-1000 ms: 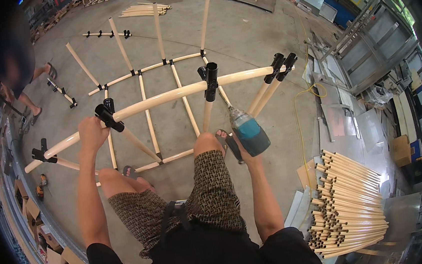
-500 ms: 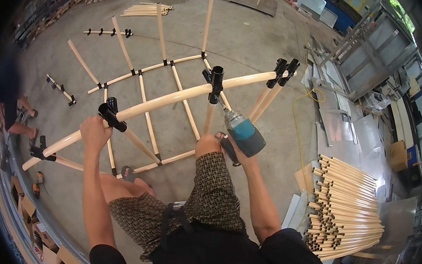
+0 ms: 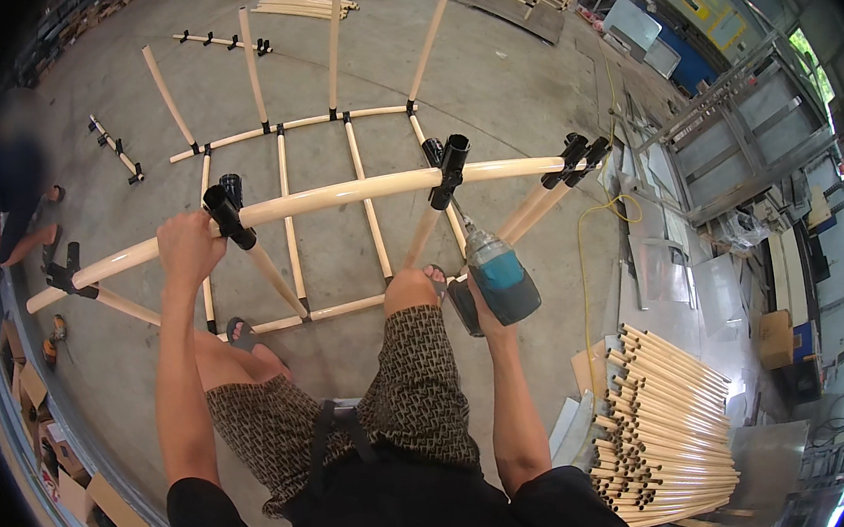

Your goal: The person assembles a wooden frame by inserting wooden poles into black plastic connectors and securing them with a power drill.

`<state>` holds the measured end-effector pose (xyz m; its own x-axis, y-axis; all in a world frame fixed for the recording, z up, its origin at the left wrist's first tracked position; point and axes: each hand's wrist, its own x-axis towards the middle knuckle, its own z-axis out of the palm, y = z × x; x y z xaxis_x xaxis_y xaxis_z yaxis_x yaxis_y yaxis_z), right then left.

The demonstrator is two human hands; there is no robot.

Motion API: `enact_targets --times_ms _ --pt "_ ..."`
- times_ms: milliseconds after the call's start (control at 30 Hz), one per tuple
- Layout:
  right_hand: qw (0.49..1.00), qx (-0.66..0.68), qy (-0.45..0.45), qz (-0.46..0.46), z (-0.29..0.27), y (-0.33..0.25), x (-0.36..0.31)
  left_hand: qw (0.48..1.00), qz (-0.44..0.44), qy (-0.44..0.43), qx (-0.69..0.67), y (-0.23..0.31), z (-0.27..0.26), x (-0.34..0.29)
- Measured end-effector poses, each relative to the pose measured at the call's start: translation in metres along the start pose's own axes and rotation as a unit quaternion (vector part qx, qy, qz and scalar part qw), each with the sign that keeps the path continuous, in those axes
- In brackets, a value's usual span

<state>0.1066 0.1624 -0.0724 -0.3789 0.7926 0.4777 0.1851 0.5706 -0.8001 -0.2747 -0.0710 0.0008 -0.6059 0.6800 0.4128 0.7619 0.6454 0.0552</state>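
Observation:
My left hand point(image 3: 190, 250) is closed round a long cream pipe point(image 3: 346, 195) that runs across in front of me, just left of a black pipe joint point(image 3: 228, 212). In my right hand point(image 3: 488, 308) is a teal and grey power drill point(image 3: 501, 275), held by its handle. The drill's tip points up toward another black pipe joint point(image 3: 451, 171) on the same pipe, close below it; whether they touch I cannot tell. More black joints point(image 3: 578, 154) sit at the pipe's right end, with cream pipes slanting down from them. Below stands the pipe frame point(image 3: 346, 310) on the floor.
Several upright pipes point(image 3: 335, 55) rise from the frame's far side. A large stack of cream pipes point(image 3: 663, 433) lies at the lower right. A yellow cord point(image 3: 585, 279) crosses the floor. Another person point(image 3: 19, 188) is at the left, near an orange tool point(image 3: 54, 338).
The view has shifted slightly. My left hand keeps its grip on the pipe, and the drill remains below the joint, a little lower in the picture. The person at the left has moved.

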Motion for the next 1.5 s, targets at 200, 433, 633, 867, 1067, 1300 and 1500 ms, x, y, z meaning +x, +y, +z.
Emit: enact_targets --times_ms 200,433,633,867,1067,1300,1500 --pt "0.997 -0.075 -0.018 -0.029 0.001 0.016 -0.005 1.000 0.012 0.002 -0.016 0.001 -0.003 -0.001" --pt "0.998 -0.036 -0.030 0.049 0.006 0.003 -0.006 0.999 0.009 0.022 -0.022 0.003 -0.006 -0.003" --pt "0.997 -0.047 -0.031 0.060 0.003 0.003 -0.003 0.999 0.002 0.006 -0.039 0.003 -0.006 -0.003" --pt "0.998 -0.047 -0.021 0.031 0.011 -0.002 -0.004 0.998 0.010 0.013 -0.058 0.004 -0.011 -0.003" --pt "0.974 -0.189 -0.018 -0.123 0.007 0.017 -0.005 0.998 0.014 0.014 -0.052 0.005 -0.013 -0.004" --pt "0.983 -0.172 -0.045 -0.045 0.005 0.017 -0.001 0.999 0.013 0.008 -0.045 0.002 -0.009 -0.003" --pt "0.973 -0.208 -0.053 -0.084 0.002 0.034 -0.004 0.997 0.031 0.013 -0.064 0.004 -0.010 -0.002"
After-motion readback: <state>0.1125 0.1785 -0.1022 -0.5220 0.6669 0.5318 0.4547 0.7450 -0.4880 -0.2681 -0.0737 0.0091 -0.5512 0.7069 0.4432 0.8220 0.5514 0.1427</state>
